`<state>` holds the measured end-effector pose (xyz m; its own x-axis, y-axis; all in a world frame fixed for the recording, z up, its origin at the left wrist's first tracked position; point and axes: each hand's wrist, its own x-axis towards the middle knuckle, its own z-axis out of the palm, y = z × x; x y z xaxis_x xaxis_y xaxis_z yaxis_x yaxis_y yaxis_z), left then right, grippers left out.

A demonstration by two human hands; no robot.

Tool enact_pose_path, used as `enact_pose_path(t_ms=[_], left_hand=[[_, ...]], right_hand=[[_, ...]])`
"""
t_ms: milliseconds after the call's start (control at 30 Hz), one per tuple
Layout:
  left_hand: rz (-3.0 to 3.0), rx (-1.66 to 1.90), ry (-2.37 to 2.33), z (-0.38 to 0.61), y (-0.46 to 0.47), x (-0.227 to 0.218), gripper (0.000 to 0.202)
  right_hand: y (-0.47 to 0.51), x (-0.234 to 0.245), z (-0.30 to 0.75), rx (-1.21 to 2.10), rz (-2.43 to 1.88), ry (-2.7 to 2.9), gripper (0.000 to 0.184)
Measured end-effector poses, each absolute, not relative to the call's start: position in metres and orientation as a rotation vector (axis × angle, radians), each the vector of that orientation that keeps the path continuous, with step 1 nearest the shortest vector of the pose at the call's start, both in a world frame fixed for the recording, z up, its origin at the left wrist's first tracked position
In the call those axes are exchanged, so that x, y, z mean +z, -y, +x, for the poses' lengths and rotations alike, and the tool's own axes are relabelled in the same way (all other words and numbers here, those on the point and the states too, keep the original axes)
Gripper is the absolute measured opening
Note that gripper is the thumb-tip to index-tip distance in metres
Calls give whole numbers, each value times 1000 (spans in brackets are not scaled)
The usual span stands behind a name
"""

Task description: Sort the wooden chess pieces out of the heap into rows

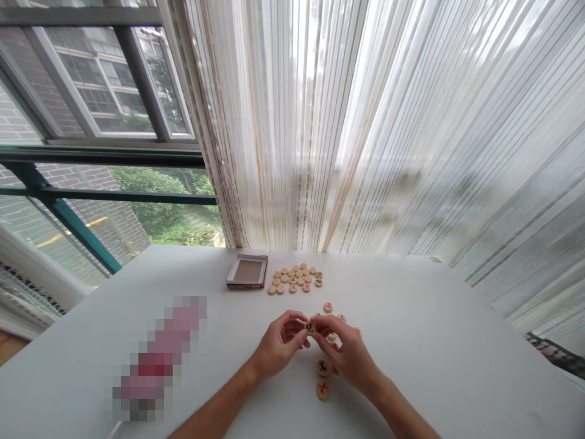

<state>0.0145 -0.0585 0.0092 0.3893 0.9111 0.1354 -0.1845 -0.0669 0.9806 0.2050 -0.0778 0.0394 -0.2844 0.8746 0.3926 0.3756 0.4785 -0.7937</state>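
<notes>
My left hand [280, 344] and my right hand [346, 353] meet over the white table [434, 341], fingers pinched together around one round wooden chess piece [311, 327] with a black character on its face. Under and around my right hand lie a few loose pieces, among them one with a black mark [322, 366], one with a red mark [322, 388] and another further back [328, 306]. A cluster of several pieces [296, 278] lies flat toward the far edge, mostly blank side up.
A shallow open box [247, 271] sits left of the cluster. A blurred red-and-pink patch [158, 360] covers part of the table's left side. Striped sheer curtains [365, 134] hang behind the table; a window [100, 122] is at left.
</notes>
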Motion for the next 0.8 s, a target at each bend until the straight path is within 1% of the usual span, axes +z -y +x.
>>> enact_pose_path(t_ms=[167,500,800], left_hand=[[1300,1041,-744,15,58,10,25],[1301,1036,-815,16,60,9,31],[1358,1032,-837,14,59,14,30]], right_hand=[[79,34,204,697,-1041,1925,20],[82,35,200,664,-1026,2006,21],[82,40,204,671,-1055,2028,19]])
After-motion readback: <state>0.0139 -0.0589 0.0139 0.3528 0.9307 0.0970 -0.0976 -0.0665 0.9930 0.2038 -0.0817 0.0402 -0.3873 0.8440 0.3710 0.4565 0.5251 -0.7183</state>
